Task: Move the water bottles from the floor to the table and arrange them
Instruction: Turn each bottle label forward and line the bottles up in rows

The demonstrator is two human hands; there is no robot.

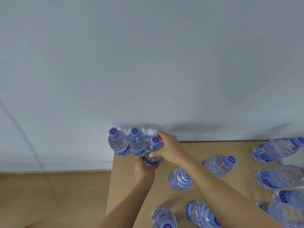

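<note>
I see open table (213, 147) at twelve o'clock of the scattered bottles (218, 164); these block three to six o'clock, and the upright bottle row (136, 142) closes the corner at ten.

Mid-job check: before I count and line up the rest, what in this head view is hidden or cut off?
- Base of the held bottle: covered by the left hand; the right hand covers its far side.
- Bottles at the right edge: cut off by the frame, so the count is uncertain.
- Bottom bottle: cut off by the lower edge.
- Floor beside the table: mostly out of view.
</note>
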